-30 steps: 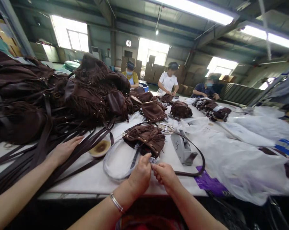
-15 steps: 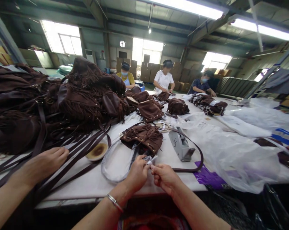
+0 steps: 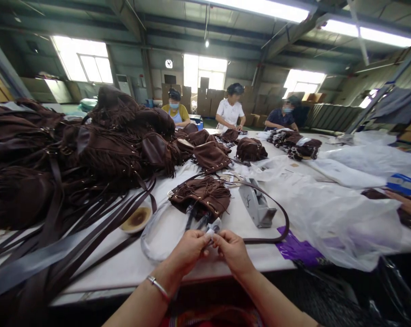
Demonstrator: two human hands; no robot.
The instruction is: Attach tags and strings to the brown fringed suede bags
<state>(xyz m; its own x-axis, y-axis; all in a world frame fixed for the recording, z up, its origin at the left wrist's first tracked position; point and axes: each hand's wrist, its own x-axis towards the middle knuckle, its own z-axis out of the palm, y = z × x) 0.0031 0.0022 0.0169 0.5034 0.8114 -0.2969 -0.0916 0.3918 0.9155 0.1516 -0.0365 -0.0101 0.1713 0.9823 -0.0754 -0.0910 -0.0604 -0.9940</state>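
Observation:
My left hand (image 3: 193, 247), with a bracelet at its wrist, is closed in a pinch on a piece of thin white wrapping (image 3: 213, 226). Opposite it, my right hand (image 3: 231, 249) pinches the same wrapping, the fingertips nearly meeting. Just beyond them lies a brown fringed bag (image 3: 203, 196) with metal eyelets, its opening towards me. A plastic-wrapped strap (image 3: 147, 243) loops out to the left of the bag. What sits under the wrapping between my fingers is hard to make out.
A grey tape dispenser (image 3: 258, 206) stands to the right, within a brown strap's loop. A pile of brown bags (image 3: 124, 131) fills the left, beside a small dish (image 3: 136, 219) of brownish contents. Clear plastic bags (image 3: 331, 218) cover the right. Several people work across the table.
Another person's hand and forearm at the left have left the view. A translucent strip now shows across the straps there. My hands stay at the wrapping, with my fingertips closer together.

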